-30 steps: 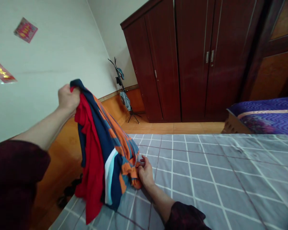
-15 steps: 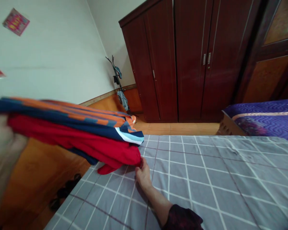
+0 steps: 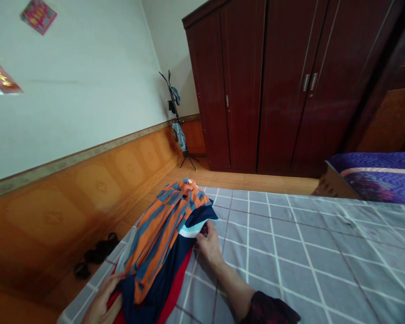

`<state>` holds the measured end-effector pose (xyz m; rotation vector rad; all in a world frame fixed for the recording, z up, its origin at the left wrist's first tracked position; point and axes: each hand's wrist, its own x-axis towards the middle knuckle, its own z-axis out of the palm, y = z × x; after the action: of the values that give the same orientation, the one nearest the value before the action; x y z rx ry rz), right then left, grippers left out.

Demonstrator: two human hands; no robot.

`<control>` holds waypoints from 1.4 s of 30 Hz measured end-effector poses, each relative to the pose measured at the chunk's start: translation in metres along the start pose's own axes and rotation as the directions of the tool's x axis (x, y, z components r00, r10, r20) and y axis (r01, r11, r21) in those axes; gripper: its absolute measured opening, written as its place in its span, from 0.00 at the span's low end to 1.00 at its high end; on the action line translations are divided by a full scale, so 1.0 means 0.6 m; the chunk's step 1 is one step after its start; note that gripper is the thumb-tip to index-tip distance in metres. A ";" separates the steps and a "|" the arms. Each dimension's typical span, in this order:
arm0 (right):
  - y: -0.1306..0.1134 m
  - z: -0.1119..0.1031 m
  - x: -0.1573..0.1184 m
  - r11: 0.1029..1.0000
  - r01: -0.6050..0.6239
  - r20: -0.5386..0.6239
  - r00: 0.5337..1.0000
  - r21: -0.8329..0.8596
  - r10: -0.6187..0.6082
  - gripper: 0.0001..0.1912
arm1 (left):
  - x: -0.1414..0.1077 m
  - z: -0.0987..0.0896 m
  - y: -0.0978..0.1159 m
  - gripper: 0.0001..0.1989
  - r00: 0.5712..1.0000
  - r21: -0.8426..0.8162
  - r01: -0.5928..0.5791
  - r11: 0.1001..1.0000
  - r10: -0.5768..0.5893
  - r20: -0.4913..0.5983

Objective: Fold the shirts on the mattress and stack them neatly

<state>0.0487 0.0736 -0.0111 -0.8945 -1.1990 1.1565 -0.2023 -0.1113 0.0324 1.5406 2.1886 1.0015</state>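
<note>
the long orange-striped, navy-and-red cloth bundle is laid on the grey checked cloth bedsheet, not yet smooth; left hand clamps its near end, right hand its right edge.

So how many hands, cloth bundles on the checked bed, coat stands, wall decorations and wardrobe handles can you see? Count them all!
Hands (left hand, right hand): 2
Cloth bundle: 1
Coat stand: 1
Wall decorations (pink one, red one): 2
Wardrobe handles: 3
Total: 9
</note>
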 end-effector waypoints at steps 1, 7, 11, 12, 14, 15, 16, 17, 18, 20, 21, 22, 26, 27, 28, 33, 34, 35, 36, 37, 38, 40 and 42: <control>-0.003 0.000 -0.001 1.000 0.005 0.027 1.000 0.016 -0.006 0.16 | 0.008 0.009 0.016 0.18 0.999 0.018 -0.040 0.999 0.040 -0.024; -0.016 0.004 -0.003 0.997 0.013 0.131 0.991 0.072 -0.023 0.26 | 0.045 0.128 0.104 0.42 0.979 0.215 -0.203 0.955 0.201 0.029; -0.014 0.005 -0.002 0.998 -0.008 0.130 0.991 0.063 0.000 0.23 | 0.080 0.181 0.126 0.37 0.972 0.374 -0.232 0.898 0.228 0.056; -0.014 0.005 -0.002 0.998 -0.015 0.130 0.992 0.056 0.007 0.22 | 0.091 0.180 0.128 0.32 0.973 0.390 -0.229 0.892 0.225 0.058; -0.014 0.005 -0.004 0.999 -0.024 0.138 0.990 0.038 0.018 0.21 | 0.112 0.163 0.130 0.26 0.972 0.386 -0.235 0.892 0.223 0.077; -0.015 0.005 -0.006 0.999 -0.025 0.146 0.989 0.029 0.021 0.22 | 0.121 0.149 0.130 0.23 0.973 0.382 -0.232 0.895 0.220 0.074; -0.016 0.005 -0.008 1.000 -0.024 0.156 0.987 0.021 0.020 0.23 | 0.128 0.133 0.129 0.21 0.975 0.387 -0.219 0.896 0.217 0.051; -0.017 0.005 -0.010 1.000 -0.020 0.169 0.986 0.014 0.017 0.25 | 0.133 0.119 0.129 0.19 0.976 0.400 -0.209 0.892 0.218 0.022; -0.018 0.005 -0.012 1.000 -0.016 0.181 0.983 0.007 0.014 0.26 | 0.134 0.106 0.128 0.18 0.975 0.421 -0.205 0.884 0.224 0.004; -0.019 0.005 -0.014 1.000 -0.012 0.194 0.981 -0.007 0.013 0.27 | 0.128 0.091 0.129 0.17 0.965 0.449 -0.261 0.854 0.246 0.092; -0.018 0.005 -0.013 1.000 -0.015 0.193 0.981 -0.015 0.018 0.26 | 0.122 0.088 0.131 0.17 0.946 0.441 -0.320 0.839 0.256 0.200; -0.016 0.006 -0.012 0.999 -0.022 0.188 0.982 -0.023 0.026 0.24 | 0.114 0.087 0.137 0.18 0.910 0.414 -0.383 0.826 0.261 0.321; -0.004 0.006 -0.003 0.998 -0.047 0.168 0.984 -0.045 0.054 0.18 | 0.099 0.084 0.188 0.06 0.836 0.312 -0.452 0.835 0.275 0.475; -0.001 0.006 -0.002 0.998 -0.048 0.169 0.984 -0.046 0.055 0.18 | 0.103 0.083 0.206 0.05 0.850 0.293 -0.451 0.843 0.306 0.428; 0.000 0.006 -0.001 0.998 -0.047 0.170 0.984 -0.046 0.054 0.19 | 0.111 0.083 0.223 0.07 0.863 0.269 -0.456 0.848 0.348 0.367; -0.001 0.007 -0.002 0.999 -0.041 0.176 0.983 -0.027 0.046 0.22 | 0.181 0.144 0.244 0.12 0.889 0.142 -0.451 0.881 0.457 -0.019; -0.002 0.007 -0.002 0.999 -0.038 0.178 0.983 -0.025 0.041 0.22 | 0.196 0.164 0.234 0.14 0.898 0.120 -0.416 0.901 0.428 -0.103; -0.002 0.007 -0.002 0.999 -0.034 0.178 0.983 -0.024 0.038 0.22 | 0.209 0.184 0.220 0.14 0.904 0.094 -0.383 0.919 0.394 -0.169; -0.003 0.007 -0.003 0.999 -0.033 0.174 0.984 -0.024 0.037 0.22 | 0.219 0.200 0.206 0.12 0.906 0.074 -0.358 0.931 0.365 -0.212; -0.003 0.007 -0.003 0.999 -0.033 0.166 0.985 -0.026 0.037 0.22 | 0.227 0.213 0.193 0.09 0.907 0.053 -0.343 0.938 0.345 -0.240; -0.002 0.008 -0.003 0.999 -0.034 0.155 0.987 -0.027 0.038 0.21 | 0.232 0.222 0.183 0.07 0.906 0.033 -0.339 0.940 0.335 -0.260; -0.002 0.010 -0.002 0.999 -0.038 0.121 0.992 -0.031 0.042 0.18 | 0.233 0.227 0.174 0.06 0.894 -0.011 -0.352 0.936 0.333 -0.300; -0.002 0.012 -0.001 0.999 -0.037 0.067 0.997 -0.034 0.039 0.14 | 0.226 0.223 0.178 0.08 0.875 -0.062 -0.383 0.922 0.341 -0.345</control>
<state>0.0420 0.0723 -0.0088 -0.9128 -1.2638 1.2082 -0.1010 0.0819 0.0298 1.8801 2.0164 1.5880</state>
